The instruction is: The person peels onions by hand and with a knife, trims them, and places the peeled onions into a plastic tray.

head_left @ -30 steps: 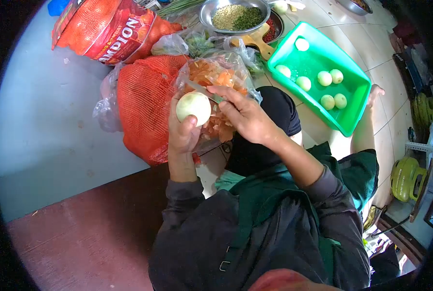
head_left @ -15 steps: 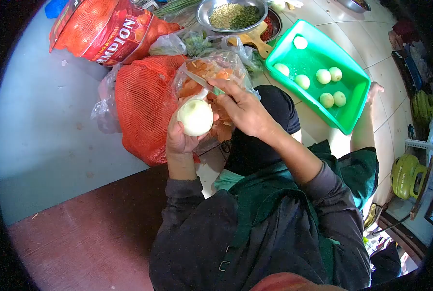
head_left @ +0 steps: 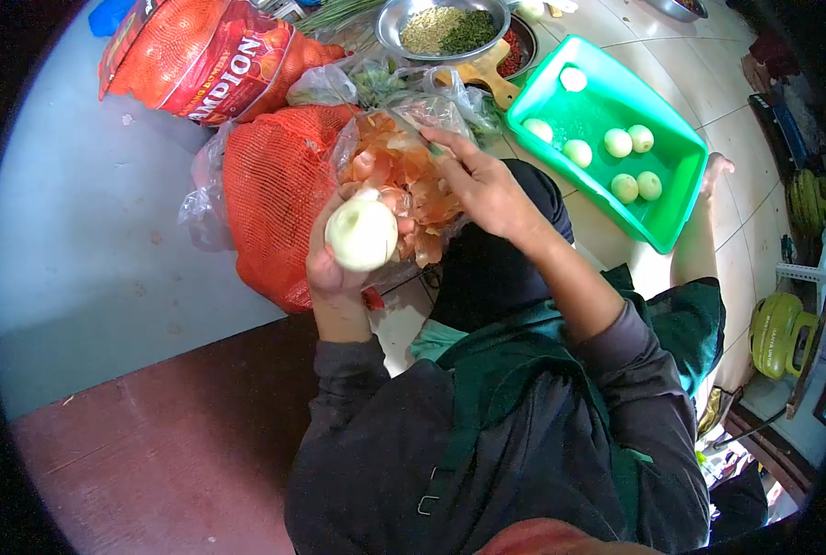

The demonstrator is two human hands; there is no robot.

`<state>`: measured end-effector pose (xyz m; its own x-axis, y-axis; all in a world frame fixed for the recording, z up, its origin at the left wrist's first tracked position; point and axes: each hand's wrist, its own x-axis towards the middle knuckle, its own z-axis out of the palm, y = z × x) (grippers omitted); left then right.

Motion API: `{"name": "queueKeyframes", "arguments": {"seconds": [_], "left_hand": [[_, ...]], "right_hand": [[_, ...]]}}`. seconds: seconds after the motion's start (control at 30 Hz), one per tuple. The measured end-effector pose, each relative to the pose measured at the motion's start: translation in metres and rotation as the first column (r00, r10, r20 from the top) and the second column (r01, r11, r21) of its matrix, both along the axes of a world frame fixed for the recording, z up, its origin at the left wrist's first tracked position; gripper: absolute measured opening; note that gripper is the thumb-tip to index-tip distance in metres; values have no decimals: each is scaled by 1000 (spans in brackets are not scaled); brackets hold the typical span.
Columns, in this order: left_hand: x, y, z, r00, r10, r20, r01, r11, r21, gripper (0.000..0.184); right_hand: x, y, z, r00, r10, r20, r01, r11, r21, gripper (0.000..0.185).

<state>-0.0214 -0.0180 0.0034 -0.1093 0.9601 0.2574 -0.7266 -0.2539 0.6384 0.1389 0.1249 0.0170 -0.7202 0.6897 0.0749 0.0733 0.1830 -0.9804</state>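
Seven peeled onions (head_left: 617, 142) sit in the green tub (head_left: 568, 109) at far right; another onion (head_left: 362, 237), looking bare, lies in the left hand (head_left: 326, 270), grip curled round it. The right hand (head_left: 489, 194) pinches a knife (head_left: 434, 148) near bagged skins (head_left: 402, 170).

White capitals reading "AMPION" run across the red label (head_left: 211, 81) of the orange mesh sack (head_left: 180, 44); smaller print on that label and markings on the green gas cylinder (head_left: 772, 335) are unreadable.
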Motion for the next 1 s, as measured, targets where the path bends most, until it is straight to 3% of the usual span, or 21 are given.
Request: {"name": "queueKeyframes", "arguments": {"seconds": [0.03,0.13,0.17,0.23,0.33,0.47,0.57,0.67,0.77,0.87,1.0], "left_hand": [[-1,-1,-5,990,142,-9,-142,988,-58,76],[-2,6,-1,986,154,-63,-159,984,-79,74],[-3,6,-4,982,165,-86,-171,983,-70,69],[-5,2,-16,981,191,30,-186,976,-114,65],[-10,0,-26,978,128,165,-111,988,-104,61],[-14,-1,-33,968,134,212,-109,986,-128,61],[-2,3,-20,946,314,-76,-323,910,-260,62],[-2,7,-16,978,208,27,-199,963,-181,62],[4,6,-12,947,305,104,-260,914,-311,64],[0,7,-18,974,166,154,-135,972,-193,65],[-1,9,-16,977,63,201,-30,986,-164,66]], "right_hand": [[0,1,0,1000,23,-19,-23,999,-25,39],[9,-3,21,978,207,24,-199,963,-184,42],[11,-5,23,966,258,-5,-255,953,-162,42],[10,-11,24,931,360,-61,-364,924,-117,43],[5,-16,19,941,337,-22,-336,941,50,43],[0,-18,12,926,361,-111,-357,932,58,39],[-2,-19,6,947,301,-116,-300,954,25,34],[-2,-20,9,965,256,-50,-251,965,81,34],[-4,-20,1,978,208,-33,-203,972,122,34],[-4,-20,5,982,188,8,-188,978,92,34],[-6,-17,4,983,183,1,-181,975,126,34]]}}
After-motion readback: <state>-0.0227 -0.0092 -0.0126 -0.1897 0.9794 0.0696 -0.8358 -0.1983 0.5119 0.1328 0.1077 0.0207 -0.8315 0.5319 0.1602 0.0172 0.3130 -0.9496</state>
